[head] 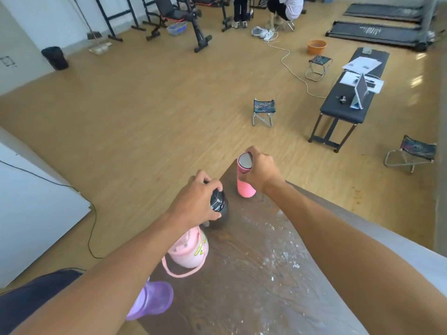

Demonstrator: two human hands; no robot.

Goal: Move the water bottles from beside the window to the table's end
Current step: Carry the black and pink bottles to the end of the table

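Observation:
A slim pink bottle [245, 187] with a grey lid stands upright at the far end of the dark wooden table [256, 274]; my right hand [260, 170] grips its upper part. My left hand [198, 201] is closed over the cap of a black bottle [219, 204] that stands near the table's left edge. Just behind it, nearer me, sits a round pale-pink bottle [189, 250] with a pink strap. A purple translucent bottle [151, 301] stands closest to me, partly hidden under my left forearm.
The tabletop bears white paint specks. On the wood floor beyond stand small folding stools [263, 112], a black bench [348, 97] with a laptop and papers, an orange basin [316, 46], gym machines and a seated person. A white panel [36, 201] with a black cable is at left.

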